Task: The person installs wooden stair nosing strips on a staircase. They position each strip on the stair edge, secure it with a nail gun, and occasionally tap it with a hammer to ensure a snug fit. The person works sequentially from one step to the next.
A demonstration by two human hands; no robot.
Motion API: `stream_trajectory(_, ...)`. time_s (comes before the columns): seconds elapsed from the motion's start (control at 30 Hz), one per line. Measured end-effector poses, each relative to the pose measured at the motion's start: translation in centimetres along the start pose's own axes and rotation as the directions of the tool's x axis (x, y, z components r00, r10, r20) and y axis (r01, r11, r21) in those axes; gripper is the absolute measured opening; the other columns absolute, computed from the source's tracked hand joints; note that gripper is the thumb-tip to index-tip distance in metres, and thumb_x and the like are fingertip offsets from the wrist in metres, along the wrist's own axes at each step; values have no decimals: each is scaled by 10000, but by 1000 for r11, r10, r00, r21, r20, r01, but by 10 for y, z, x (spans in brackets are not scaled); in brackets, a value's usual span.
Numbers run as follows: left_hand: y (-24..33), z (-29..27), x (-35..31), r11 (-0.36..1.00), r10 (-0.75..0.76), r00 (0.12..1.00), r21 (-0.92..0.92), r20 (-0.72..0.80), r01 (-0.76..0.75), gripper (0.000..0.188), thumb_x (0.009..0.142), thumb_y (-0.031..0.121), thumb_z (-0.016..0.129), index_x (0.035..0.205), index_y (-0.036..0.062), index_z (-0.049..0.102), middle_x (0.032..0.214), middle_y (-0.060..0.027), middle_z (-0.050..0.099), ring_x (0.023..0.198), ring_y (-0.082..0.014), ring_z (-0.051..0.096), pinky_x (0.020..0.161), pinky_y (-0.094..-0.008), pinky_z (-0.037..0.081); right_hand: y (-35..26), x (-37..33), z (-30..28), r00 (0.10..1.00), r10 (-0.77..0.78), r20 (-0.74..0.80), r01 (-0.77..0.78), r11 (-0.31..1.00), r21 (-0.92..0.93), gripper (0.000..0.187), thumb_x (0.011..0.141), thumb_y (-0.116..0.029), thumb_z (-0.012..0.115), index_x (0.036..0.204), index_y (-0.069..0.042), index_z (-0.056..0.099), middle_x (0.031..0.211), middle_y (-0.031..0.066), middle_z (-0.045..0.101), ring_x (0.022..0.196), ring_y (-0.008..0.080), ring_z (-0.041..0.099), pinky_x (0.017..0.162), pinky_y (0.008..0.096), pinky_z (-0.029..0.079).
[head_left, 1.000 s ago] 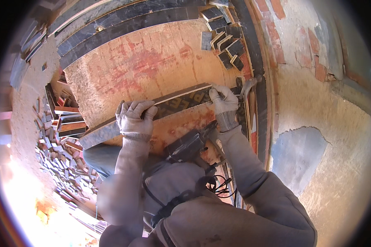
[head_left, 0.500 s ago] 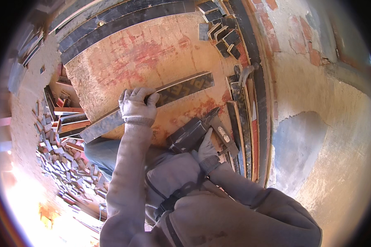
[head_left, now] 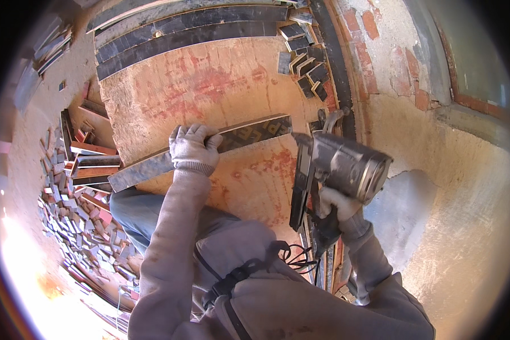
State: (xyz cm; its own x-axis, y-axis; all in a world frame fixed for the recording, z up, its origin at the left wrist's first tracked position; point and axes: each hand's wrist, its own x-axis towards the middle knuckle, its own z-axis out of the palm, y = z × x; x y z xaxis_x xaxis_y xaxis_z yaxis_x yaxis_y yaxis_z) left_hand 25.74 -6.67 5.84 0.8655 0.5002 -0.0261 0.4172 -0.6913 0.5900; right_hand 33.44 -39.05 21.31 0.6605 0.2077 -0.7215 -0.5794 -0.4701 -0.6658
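Observation:
My gloved left hand (head_left: 194, 148) is closed over a long dark-faced plywood strip (head_left: 147, 170), thumb spread along it. The strip lies slantwise across a worn wooden worktop (head_left: 181, 93) with red stains; its left end reaches the edge near my knee. In my gloved right hand (head_left: 340, 205) is a dark nail gun (head_left: 348, 163), gripped by its handle. The gun is raised at the worktop's right side, its long magazine beside the strip's right end and apart from it. A black cable or hose (head_left: 300, 258) hangs below it.
Long dark strips (head_left: 192, 42) line the worktop's far edge. Small plywood offcuts (head_left: 309, 68) are heaped at the far right, near a hammer (head_left: 335, 119). Scrap blocks (head_left: 88, 226) cover the floor at left. A plastered wall (head_left: 430, 147) rises on the right.
My right hand has lifted the nail gun and swung it to the right and away from my body, turning it. My left hand stays on the strip, which has hardly moved.

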Motion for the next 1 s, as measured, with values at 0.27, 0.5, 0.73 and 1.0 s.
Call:
stream_trajectory(0.27, 2, -2, 3, 999, -27, 999, -44, 30, 28, 106, 783, 225, 783, 862, 169, 740, 919, -21, 707, 964, -295, 636, 1041, -445, 415, -44, 45, -4, 985, 99, 140, -85, 991, -106, 186, 934, -134, 622, 807, -5, 666, 604, 50, 590, 547, 154, 573, 570, 298, 457)
stream_trajectory(0.5, 3, -2, 6, 998, 43, 998, -46, -45, -45, 141, 746, 172, 803, 861, 158, 723, 880, -22, 709, 865, -297, 631, 914, -440, 473, -63, 48, 8, 992, 107, 69, -89, 970, -225, 276, 879, -110, 596, 614, -37, 578, 548, 70, 557, 509, 181, 557, 530, 306, 467)
stream_trajectory(0.73, 3, -2, 6, 998, 17, 1000, -54, -20, -18, 119, 762, 202, 793, 858, 173, 730, 885, -11, 705, 900, -290, 637, 994, -443, 437, -62, 49, 5, 982, 174, 71, -156, 966, -208, 286, 907, -121, 595, 638, -21, 589, 571, 70, 566, 526, 182, 570, 537, 308, 475)
stream_trajectory(1.0, 2, -3, 6, 997, 54, 998, -50, -37, -55, 132, 753, 185, 803, 857, 163, 724, 886, -14, 715, 894, -297, 633, 916, -444, 473, -73, 36, 6, 984, 164, 68, -159, 985, -68, 185, 926, -144, 630, 799, -16, 669, 606, 44, 586, 515, 155, 560, 528, 286, 448)
